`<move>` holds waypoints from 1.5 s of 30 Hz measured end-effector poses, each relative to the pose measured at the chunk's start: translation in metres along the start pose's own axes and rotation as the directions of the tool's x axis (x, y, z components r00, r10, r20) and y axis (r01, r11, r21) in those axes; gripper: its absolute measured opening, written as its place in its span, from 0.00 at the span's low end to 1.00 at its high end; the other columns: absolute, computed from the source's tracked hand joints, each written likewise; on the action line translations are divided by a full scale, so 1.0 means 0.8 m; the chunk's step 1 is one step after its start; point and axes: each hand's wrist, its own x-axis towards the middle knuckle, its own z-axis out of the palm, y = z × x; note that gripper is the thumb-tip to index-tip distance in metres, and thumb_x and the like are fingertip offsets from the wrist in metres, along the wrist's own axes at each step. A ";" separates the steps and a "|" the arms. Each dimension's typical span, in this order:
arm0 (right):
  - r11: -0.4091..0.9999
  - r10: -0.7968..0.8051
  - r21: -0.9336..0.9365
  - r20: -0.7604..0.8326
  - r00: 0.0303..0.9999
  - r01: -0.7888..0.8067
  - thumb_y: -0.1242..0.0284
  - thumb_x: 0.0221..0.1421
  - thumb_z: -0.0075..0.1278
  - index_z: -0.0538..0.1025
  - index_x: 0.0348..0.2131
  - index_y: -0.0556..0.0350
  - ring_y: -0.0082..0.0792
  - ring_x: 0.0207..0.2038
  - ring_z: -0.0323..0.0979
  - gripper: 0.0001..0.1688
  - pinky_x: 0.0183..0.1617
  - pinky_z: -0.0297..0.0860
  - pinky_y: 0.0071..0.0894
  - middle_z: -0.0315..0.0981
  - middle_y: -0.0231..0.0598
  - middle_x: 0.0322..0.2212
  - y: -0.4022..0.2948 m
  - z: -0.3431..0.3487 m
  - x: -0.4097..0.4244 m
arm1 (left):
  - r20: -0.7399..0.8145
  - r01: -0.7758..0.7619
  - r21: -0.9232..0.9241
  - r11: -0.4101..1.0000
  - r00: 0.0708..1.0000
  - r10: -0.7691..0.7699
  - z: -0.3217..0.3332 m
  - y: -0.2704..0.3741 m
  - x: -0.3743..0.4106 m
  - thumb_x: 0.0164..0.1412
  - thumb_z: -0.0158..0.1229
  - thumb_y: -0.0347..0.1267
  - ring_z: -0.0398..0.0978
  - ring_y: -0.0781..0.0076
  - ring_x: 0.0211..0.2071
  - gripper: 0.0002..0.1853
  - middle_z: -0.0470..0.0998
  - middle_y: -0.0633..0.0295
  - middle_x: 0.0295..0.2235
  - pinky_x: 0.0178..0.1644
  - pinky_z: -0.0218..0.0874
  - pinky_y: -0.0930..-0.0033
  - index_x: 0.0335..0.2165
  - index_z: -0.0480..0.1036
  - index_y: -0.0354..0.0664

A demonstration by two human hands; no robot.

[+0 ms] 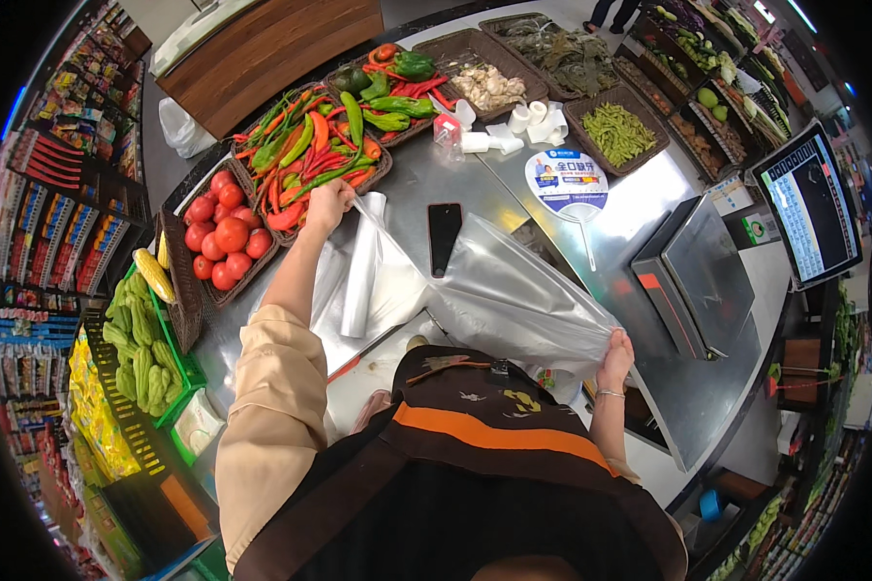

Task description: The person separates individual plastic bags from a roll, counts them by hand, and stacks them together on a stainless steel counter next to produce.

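Note:
A clear plastic bag (516, 290) is stretched between my two hands, in front of my dark apron. My left hand (330, 203) pinches one end of the plastic beside the basket of chili peppers (327, 152). At the other end, my right hand (613, 359) grips the edge of the bag, near the weighing scale (697, 279). A roll of clear plastic bags (363, 269) lies on the metal counter below my left hand. Behind the stretched plastic lies a black smartphone (445, 238).
Wicker baskets of tomatoes (231, 234), garlic (488, 87) and green beans or peppers (620, 133) line the counter's far edge. Paper rolls (538, 116) and a round hand fan (567, 178) lie near them. A monitor (806, 207) stands right; a green crate (182, 370) of chayotes stands left.

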 end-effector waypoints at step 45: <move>0.935 -0.041 -0.101 0.921 0.387 0.339 0.77 0.41 0.60 0.69 0.30 0.57 0.22 0.27 0.63 0.16 0.30 0.61 0.26 0.63 0.24 0.22 -0.177 0.385 -0.128 | 0.123 0.059 -0.983 -0.171 0.911 -0.393 -0.081 0.178 -0.320 0.60 0.38 0.28 0.75 0.61 0.35 0.11 0.74 0.52 0.34 0.42 0.70 0.61 0.36 0.65 0.33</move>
